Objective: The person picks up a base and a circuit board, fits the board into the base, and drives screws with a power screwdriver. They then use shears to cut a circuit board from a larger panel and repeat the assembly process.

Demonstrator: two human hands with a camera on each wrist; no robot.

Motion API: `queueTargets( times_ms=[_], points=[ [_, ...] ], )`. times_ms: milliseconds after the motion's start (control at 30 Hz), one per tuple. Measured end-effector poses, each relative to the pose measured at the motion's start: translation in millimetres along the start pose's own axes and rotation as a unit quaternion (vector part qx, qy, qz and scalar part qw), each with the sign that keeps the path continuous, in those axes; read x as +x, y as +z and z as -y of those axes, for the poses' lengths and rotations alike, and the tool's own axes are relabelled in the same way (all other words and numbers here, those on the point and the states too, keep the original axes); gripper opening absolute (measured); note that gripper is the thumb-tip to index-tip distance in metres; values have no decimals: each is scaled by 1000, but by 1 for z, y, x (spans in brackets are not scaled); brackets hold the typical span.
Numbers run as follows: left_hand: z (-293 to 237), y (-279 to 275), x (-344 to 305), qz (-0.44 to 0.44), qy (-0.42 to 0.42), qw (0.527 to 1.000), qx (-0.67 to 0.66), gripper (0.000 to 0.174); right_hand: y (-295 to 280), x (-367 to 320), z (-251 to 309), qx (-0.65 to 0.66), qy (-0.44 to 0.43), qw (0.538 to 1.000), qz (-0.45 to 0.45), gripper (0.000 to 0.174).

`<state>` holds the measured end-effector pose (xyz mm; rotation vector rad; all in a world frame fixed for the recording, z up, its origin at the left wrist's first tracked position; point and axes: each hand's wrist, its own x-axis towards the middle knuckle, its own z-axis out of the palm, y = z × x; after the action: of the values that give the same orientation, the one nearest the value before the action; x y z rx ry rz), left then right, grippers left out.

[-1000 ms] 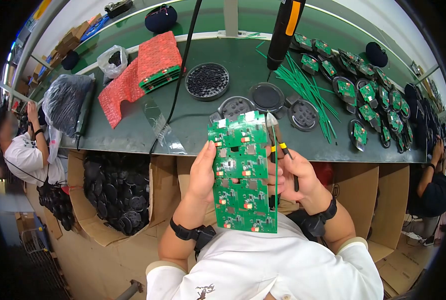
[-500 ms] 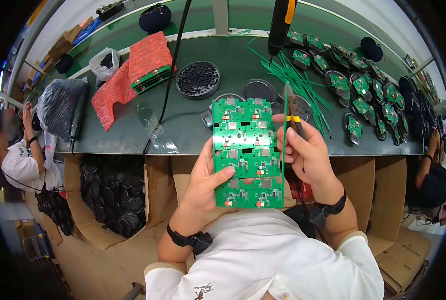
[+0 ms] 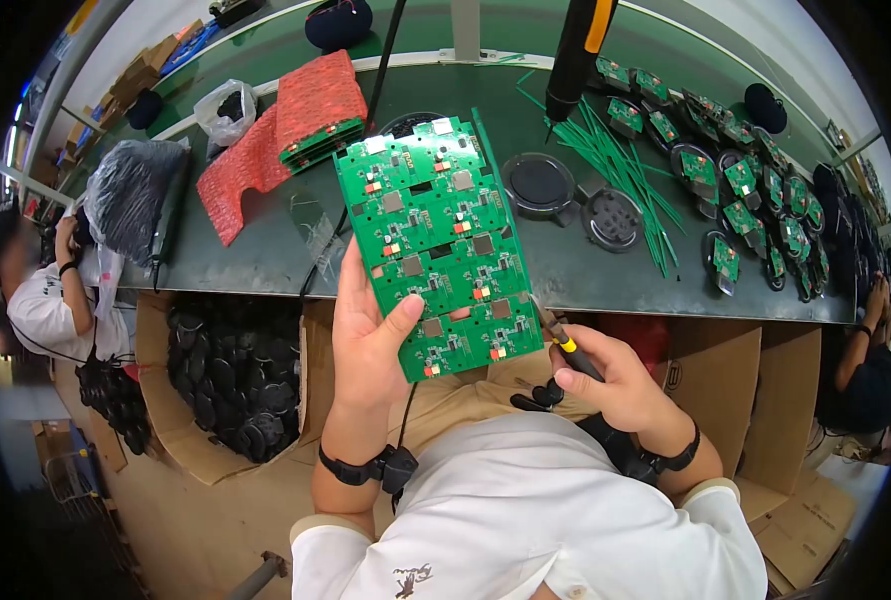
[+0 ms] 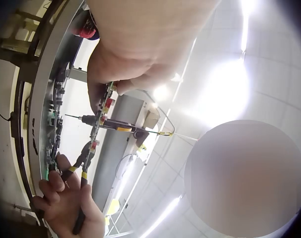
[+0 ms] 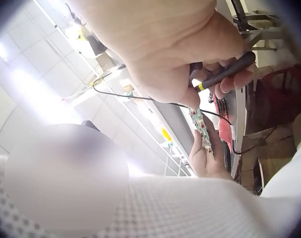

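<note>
My left hand [image 3: 368, 335] grips the green circuit board panel [image 3: 436, 250] by its lower left side, thumb on the component face. The panel is tilted, its top leaning left, and a narrow green strip [image 3: 488, 150] runs along its upper right edge. In my right hand [image 3: 621, 385] are pliers or cutters [image 3: 574, 352] with black and yellow handles, their tips at the panel's lower right edge. The left wrist view shows the tool [image 4: 82, 171] with its jaws on the panel's edge [image 4: 97, 126]. The right wrist view shows a black handle [image 5: 227, 72] in the right hand's fingers.
A red bubble-wrapped board stack [image 3: 316, 105], black round parts [image 3: 538, 185], green strips [image 3: 616, 170] and many parts with boards [image 3: 741, 215] lie on the table [image 3: 586, 285]. An electric screwdriver [image 3: 576, 60] hangs above. A box of black parts [image 3: 231, 385] stands below; people are at both sides.
The panel has moved up and left and now tilts. The tool has gone from the panel's upper right side down to its lower right edge, and the narrow strip leans outward at the top.
</note>
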<state>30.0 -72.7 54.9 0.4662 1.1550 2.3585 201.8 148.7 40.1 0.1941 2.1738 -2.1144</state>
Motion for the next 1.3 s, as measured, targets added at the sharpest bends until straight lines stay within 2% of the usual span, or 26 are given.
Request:
queueTargets(
  times_ms=[400, 533, 600, 633, 700, 800, 833, 900, 933, 1000, 1033, 1133, 1200, 1267, 1300],
  points=[
    [0, 6, 3, -5, 30, 999, -16, 80, 2, 1, 11, 16, 35, 999, 9, 42],
    [5, 6, 7, -4, 26, 999, -28, 79, 2, -4, -4, 26, 24, 999, -1, 40],
    [9, 5, 9, 2, 15, 999, -41, 78, 1, -6, -9, 210, 70, 974, 55, 39],
    [12, 4, 11, 7, 4, 999, -52, 77, 2, -6, -15, 208, 69, 974, 53, 39],
    [22, 0, 12, 26, -6, 997, -71, 76, 6, -5, -27, 424, 35, 892, 152, 40],
    [28, 2, 12, 46, -21, 994, -99, 73, 9, -7, -32, 497, 34, 850, 172, 39],
    [26, 1, 12, 42, -21, 995, -88, 73, 2, -10, -29, 492, 28, 853, 168, 39],
    [21, 2, 6, 6, -15, 997, -69, 76, -20, -22, -19, 351, 84, 928, 89, 36],
    [19, -1, 4, 10, -11, 997, -70, 76, -30, -31, 0, 218, 123, 968, 4, 34],
    [16, -8, -1, 12, -27, 999, -33, 77, -53, -44, 27, 74, 133, 986, -69, 31],
    [15, -8, -2, 14, -31, 999, -23, 77, -70, -50, 27, -61, 116, 986, -100, 30],
    [20, -7, -5, 36, -43, 998, -31, 77, -112, -44, 25, -283, 50, 941, -180, 32],
    [24, -3, -5, 43, -47, 998, -26, 77, -120, -27, 54, -426, 113, 873, -209, 35],
    [25, -1, -6, 57, -65, 996, -32, 79, -136, -16, 49, -495, 77, 833, -235, 37],
    [24, 0, -7, 57, -69, 996, -28, 80, -138, -13, 52, -538, 101, 803, -237, 41]
  ],
)
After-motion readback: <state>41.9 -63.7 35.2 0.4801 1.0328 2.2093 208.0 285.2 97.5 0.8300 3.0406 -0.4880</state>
